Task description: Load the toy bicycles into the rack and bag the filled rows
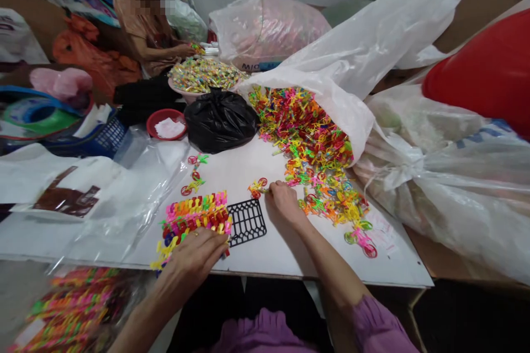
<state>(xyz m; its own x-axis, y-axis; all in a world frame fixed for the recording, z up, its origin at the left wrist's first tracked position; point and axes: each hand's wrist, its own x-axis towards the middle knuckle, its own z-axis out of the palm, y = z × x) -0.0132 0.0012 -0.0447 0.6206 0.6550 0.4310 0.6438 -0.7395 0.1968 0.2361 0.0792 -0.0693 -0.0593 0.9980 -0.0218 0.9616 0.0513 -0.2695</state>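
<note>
My left hand (199, 253) lies over packed rows of small colourful plastic toys (196, 209), its fingers stretched out across their near right end. The rows cover the left part of a black plastic grid rack (248, 222), whose bare right end shows its slots. Beyond the rack's far right corner, my right hand (285, 201) is closed, its fingertips at a small toy bicycle (259, 186) with a red wheel. Its fingertips are partly hidden. More loose toy bicycles (194, 182) lie behind the rows, and another (362, 240) lies at the right.
A white sack (331, 105) spills a heap of toy bicycles (310, 138) onto the white table (232, 168). Behind stand a black bag (221, 121), a red bowl (155, 121) and a filled basin (207, 77). A co-worker (144, 38) sits at the back left.
</note>
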